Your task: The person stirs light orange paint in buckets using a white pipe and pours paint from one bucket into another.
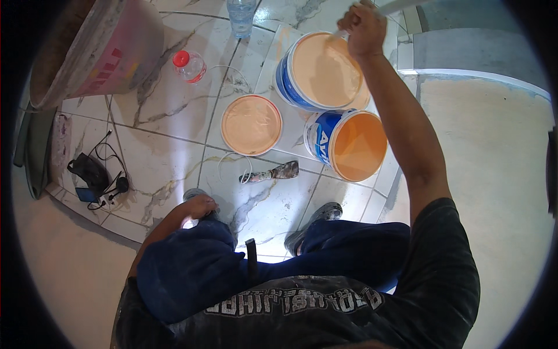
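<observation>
My right hand (363,29) grips a pale stick (394,8) whose lower end reaches into a bucket of peach paint (319,70) at the upper middle. Below that stands a second bucket (357,145) with orange inside and a blue label. My left hand (197,206) hangs by my left knee, fingers curled; what they hold, if anything, is unclear. A round peach-coated lid (251,124) lies left of the buckets. A stained scraper (273,173) and white rings of wire or plastic lie on the tiles between my feet and the buckets.
A large grimy tub (110,52) fills the upper left. Two plastic bottles, one red-capped (189,67), one bluish (240,17), stand nearby. Cables and a black pouch (87,171) lie at left on the marble-look tiles (163,145). The tiled area's edge borders lower grey floor.
</observation>
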{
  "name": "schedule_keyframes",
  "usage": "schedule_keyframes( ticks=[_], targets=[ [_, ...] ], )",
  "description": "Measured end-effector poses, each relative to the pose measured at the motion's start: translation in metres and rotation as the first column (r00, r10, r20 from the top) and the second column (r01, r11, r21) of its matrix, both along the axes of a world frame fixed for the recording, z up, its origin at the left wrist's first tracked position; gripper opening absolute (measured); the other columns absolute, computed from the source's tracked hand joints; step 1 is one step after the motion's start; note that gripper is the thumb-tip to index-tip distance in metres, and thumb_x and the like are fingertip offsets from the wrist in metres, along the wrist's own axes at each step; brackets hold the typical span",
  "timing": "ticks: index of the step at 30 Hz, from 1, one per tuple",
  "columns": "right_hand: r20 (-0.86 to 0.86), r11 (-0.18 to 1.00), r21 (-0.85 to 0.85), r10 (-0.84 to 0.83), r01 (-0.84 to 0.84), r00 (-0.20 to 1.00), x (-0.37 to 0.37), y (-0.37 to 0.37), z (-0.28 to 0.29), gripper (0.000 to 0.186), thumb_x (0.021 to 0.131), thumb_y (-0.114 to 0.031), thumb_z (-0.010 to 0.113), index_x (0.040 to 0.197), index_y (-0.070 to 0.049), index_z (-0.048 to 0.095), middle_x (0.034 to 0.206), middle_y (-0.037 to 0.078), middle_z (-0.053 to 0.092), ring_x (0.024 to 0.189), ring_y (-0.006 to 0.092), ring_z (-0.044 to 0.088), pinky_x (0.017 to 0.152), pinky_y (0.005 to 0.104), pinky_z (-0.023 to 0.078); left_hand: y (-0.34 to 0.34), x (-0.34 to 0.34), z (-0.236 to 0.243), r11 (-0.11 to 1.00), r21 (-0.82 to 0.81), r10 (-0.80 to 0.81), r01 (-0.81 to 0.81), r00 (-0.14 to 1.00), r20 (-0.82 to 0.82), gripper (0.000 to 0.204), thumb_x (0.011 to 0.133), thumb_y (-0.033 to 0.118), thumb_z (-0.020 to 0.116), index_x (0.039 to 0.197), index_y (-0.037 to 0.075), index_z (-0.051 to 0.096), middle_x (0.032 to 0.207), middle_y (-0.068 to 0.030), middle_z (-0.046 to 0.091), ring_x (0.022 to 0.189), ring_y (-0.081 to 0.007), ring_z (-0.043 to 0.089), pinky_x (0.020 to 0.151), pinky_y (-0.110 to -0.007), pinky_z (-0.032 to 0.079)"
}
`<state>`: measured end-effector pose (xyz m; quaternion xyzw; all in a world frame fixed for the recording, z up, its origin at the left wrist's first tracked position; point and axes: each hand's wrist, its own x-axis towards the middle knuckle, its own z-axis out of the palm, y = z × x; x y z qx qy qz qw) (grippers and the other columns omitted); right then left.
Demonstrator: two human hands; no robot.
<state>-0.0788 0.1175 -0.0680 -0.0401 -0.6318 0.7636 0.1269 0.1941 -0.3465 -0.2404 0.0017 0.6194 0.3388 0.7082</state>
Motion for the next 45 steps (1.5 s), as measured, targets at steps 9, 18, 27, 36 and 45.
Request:
schedule_keyframes(
  ticks=[9, 18, 27, 36, 45],
  targets=[
    [0.032, 0.939, -0.178, 0.305, -0.295, 0.952, 0.093, -0.043, 0.009, 0.025, 0.086, -0.010, 0.050, 0.064, -0.010, 0.036, 0.054, 0.001, 0.034, 0.050, 0.0117, 0.036, 0.052, 0.0292, 0.037, -0.010, 0.008, -0.009, 0.998, 0.068, -0.003, 0.006, 0.999, -0.037, 0.036, 0.089, 0.032, 0.057, 0.068, 0.003, 0.059, 0.061, -0.0037, 0.052, 0.057, -0.0145, 0.047, 0.055, -0.032, 0.039],
    [0.077, 0.994, 0.061, 0.086, -0.091, 0.993, 0.065, 0.038, 0.008, 0.027, 0.087, -0.012, 0.049, 0.063, -0.009, 0.035, 0.053, 0.002, 0.034, 0.045, 0.0129, 0.037, 0.047, 0.0306, 0.035, -0.008, 0.006, -0.009, 1.000, 0.017, -0.023, 0.023, 1.000, -0.008, 0.035, 0.090, 0.030, 0.058, 0.067, 0.004, 0.058, 0.061, -0.0026, 0.052, 0.055, -0.0138, 0.046, 0.053, -0.031, 0.038],
    [-0.034, 0.993, 0.048, 0.108, -0.106, 0.994, 0.021, -0.015, -0.001, 0.026, 0.088, -0.014, 0.045, 0.065, -0.009, 0.035, 0.053, 0.003, 0.030, 0.046, 0.0147, 0.034, 0.053, 0.0333, 0.039, -0.001, 0.000, 0.002, 1.000, 0.007, -0.016, 0.016, 1.000, -0.013, 0.034, 0.089, 0.030, 0.058, 0.069, 0.003, 0.059, 0.061, -0.0032, 0.052, 0.056, -0.0140, 0.047, 0.053, -0.032, 0.039],
    [0.000, 0.996, -0.017, 0.084, -0.084, 0.996, 0.073, 0.007, 0.013, 0.025, 0.084, -0.008, 0.047, 0.063, -0.011, 0.034, 0.054, 0.001, 0.034, 0.047, 0.0120, 0.033, 0.049, 0.0300, 0.033, -0.005, 0.001, -0.001, 0.998, 0.052, -0.044, 0.045, 0.999, -0.027, 0.036, 0.089, 0.032, 0.057, 0.071, 0.002, 0.060, 0.063, -0.0063, 0.055, 0.058, -0.0155, 0.049, 0.056, -0.033, 0.040],
    [-0.024, 0.991, -0.001, 0.132, -0.132, 0.991, 0.043, -0.038, 0.007, 0.027, 0.088, -0.012, 0.043, 0.064, -0.011, 0.031, 0.053, 0.002, 0.031, 0.047, 0.0128, 0.028, 0.054, 0.0326, 0.035, -0.003, 0.003, -0.002, 1.000, -0.017, -0.012, 0.012, 1.000, 0.007, 0.034, 0.089, 0.032, 0.057, 0.071, 0.003, 0.060, 0.063, -0.0038, 0.054, 0.059, -0.0147, 0.049, 0.057, -0.033, 0.040]
  ],
)
